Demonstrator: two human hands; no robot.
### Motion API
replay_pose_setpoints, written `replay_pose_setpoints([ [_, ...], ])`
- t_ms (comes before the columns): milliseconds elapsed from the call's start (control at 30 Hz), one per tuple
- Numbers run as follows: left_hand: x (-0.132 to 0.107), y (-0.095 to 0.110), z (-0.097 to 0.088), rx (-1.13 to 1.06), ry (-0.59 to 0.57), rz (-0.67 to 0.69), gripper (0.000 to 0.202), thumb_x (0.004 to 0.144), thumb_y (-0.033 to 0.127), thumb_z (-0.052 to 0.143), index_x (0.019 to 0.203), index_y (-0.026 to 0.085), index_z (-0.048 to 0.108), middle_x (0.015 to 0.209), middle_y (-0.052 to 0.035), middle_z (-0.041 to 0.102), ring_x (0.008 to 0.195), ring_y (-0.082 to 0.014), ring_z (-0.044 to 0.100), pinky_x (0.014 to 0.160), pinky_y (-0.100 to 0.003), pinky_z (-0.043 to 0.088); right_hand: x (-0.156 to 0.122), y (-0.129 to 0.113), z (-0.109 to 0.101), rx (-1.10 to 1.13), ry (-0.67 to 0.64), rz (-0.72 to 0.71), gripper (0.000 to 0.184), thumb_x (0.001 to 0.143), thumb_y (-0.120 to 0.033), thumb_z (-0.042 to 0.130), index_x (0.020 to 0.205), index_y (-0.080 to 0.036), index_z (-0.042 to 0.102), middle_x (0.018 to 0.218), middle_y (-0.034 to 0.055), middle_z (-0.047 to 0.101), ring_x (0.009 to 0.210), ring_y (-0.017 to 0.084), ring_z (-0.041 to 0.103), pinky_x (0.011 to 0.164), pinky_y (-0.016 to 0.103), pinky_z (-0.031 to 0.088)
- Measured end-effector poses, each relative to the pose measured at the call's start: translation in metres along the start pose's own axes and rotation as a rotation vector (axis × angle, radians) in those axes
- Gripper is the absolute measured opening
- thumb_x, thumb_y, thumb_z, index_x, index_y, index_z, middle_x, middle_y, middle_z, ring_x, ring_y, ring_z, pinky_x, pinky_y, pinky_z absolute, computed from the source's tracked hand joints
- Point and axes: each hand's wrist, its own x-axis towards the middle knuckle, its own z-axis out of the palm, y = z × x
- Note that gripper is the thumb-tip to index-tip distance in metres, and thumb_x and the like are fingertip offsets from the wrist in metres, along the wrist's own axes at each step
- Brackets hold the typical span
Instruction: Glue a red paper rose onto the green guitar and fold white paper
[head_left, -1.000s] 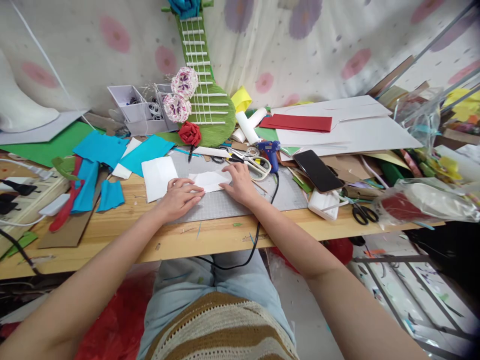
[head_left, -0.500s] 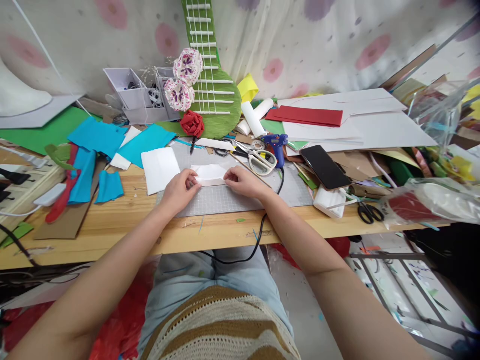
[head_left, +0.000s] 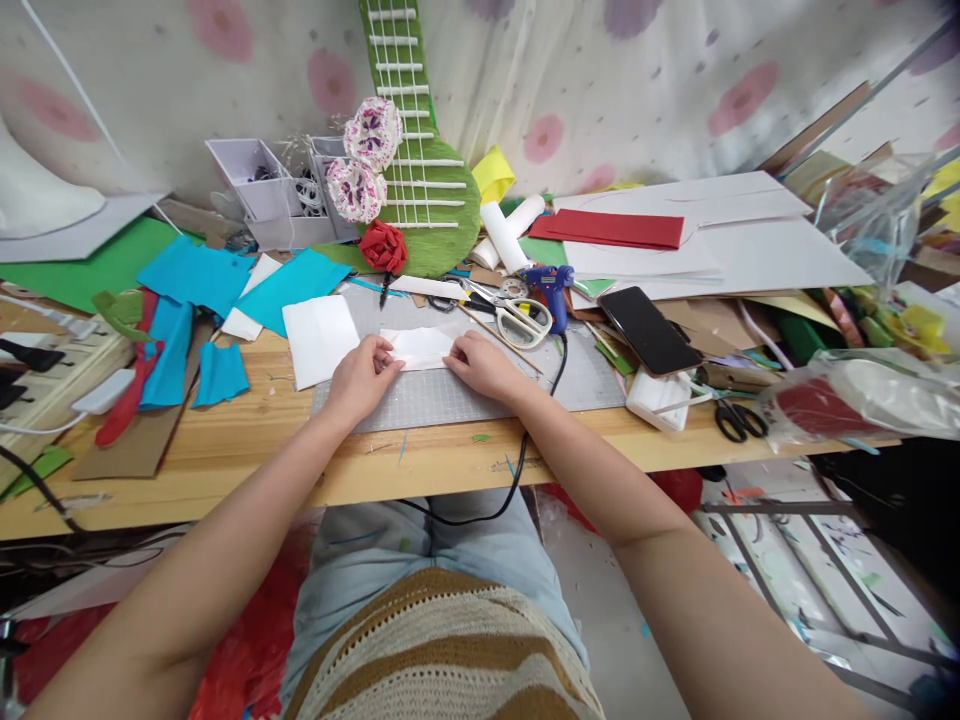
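A small folded white paper (head_left: 420, 347) lies on the grey cutting mat (head_left: 450, 395) in the middle of the wooden table (head_left: 247, 470). My left hand (head_left: 361, 378) has its fingers curled and pinches the paper's left end. On the paper's right end my right hand (head_left: 484, 364) presses down, fingers bent and close together. A second white sheet (head_left: 320, 338) rests just left of my left hand.
Scissors (head_left: 517, 318) and a blue glue gun (head_left: 551, 290) with a black cord lie behind my right hand. A black phone (head_left: 649, 330) and black scissors (head_left: 736, 420) sit to the right. Blue paper pieces (head_left: 196, 290) lie left; a green guitar shape (head_left: 424, 190) stands behind.
My hands were pressing flat on the paper; now both have curled and grip its two ends. The paper looks narrower, as if folded. The camera tilted slightly.
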Motion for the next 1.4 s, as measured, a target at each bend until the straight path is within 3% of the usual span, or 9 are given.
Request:
replay_pose_setpoints([
  [367, -0.001, 0.003, 0.002, 0.089, 0.019, -0.010, 0.029, 0.076, 0.030, 0.062, 0.098, 0.022, 0.046, 0.081, 0.0020, 0.065, 0.067, -0.0151, 0.057, 0.061, -0.027, 0.038, -0.001, 0.000, 0.004, -0.116, 0.013, -0.045, 0.014, 0.088, -0.024, 0.051, 0.086, -0.014, 0.061, 0.093, 0.0078, 0.058, 0.085, 0.017, 0.054, 0.076, 0.026, 0.039],
  [600, 0.001, -0.003, 0.002, 0.170, -0.023, 0.198, 0.003, 0.079, 0.024, 0.055, 0.081, 0.022, 0.056, 0.078, -0.0006, 0.064, 0.073, -0.0170, 0.056, 0.065, -0.028, 0.039, -0.002, -0.002, 0.003, -0.151, -0.001, -0.050, 0.015, 0.089, -0.025, 0.050, 0.091, -0.013, 0.060, 0.096, 0.0091, 0.058, 0.088, 0.017, 0.054, 0.077, 0.027, 0.040],
  [933, 0.000, 0.000, 0.002, 0.248, -0.020, 0.242, 0.010, 0.080, 0.023, 0.053, 0.082, 0.022, 0.062, 0.079, -0.0024, 0.063, 0.078, -0.0187, 0.055, 0.070, -0.030, 0.039, 0.000, 0.000, 0.006, -0.172, -0.001, -0.056, 0.017, 0.090, -0.026, 0.048, 0.090, -0.014, 0.059, 0.097, 0.0096, 0.059, 0.089, 0.018, 0.055, 0.078, 0.029, 0.041],
  [1167, -0.003, 0.019, 0.014, 0.478, 0.074, 0.128, 0.031, 0.082, 0.051, 0.052, 0.079, 0.021, 0.062, 0.081, -0.0071, 0.062, 0.085, -0.0254, 0.054, 0.074, -0.036, 0.036, -0.002, 0.001, 0.006, -0.120, 0.024, -0.052, 0.015, 0.087, -0.023, 0.049, 0.099, -0.014, 0.052, 0.098, 0.0087, 0.059, 0.088, 0.018, 0.054, 0.075, 0.029, 0.041],
  [1300, -0.005, 0.021, 0.019, 0.520, 0.151, 0.125, 0.031, 0.080, 0.051, 0.055, 0.075, 0.021, 0.061, 0.086, -0.0090, 0.060, 0.096, -0.0291, 0.050, 0.080, -0.039, 0.033, -0.004, 0.000, 0.006, -0.089, 0.037, -0.039, 0.020, 0.085, -0.024, 0.050, 0.103, -0.015, 0.049, 0.099, 0.0087, 0.059, 0.087, 0.020, 0.054, 0.074, 0.030, 0.041],
  [1400, -0.004, 0.019, 0.018, 0.492, 0.150, 0.132, 0.031, 0.078, 0.052, 0.057, 0.074, 0.021, 0.061, 0.087, -0.0093, 0.059, 0.097, -0.0300, 0.048, 0.081, -0.041, 0.032, -0.005, -0.004, 0.010, -0.114, 0.125, -0.051, 0.027, 0.083, -0.025, 0.051, 0.107, -0.016, 0.048, 0.103, 0.0108, 0.058, 0.095, 0.023, 0.052, 0.078, 0.033, 0.041],
])
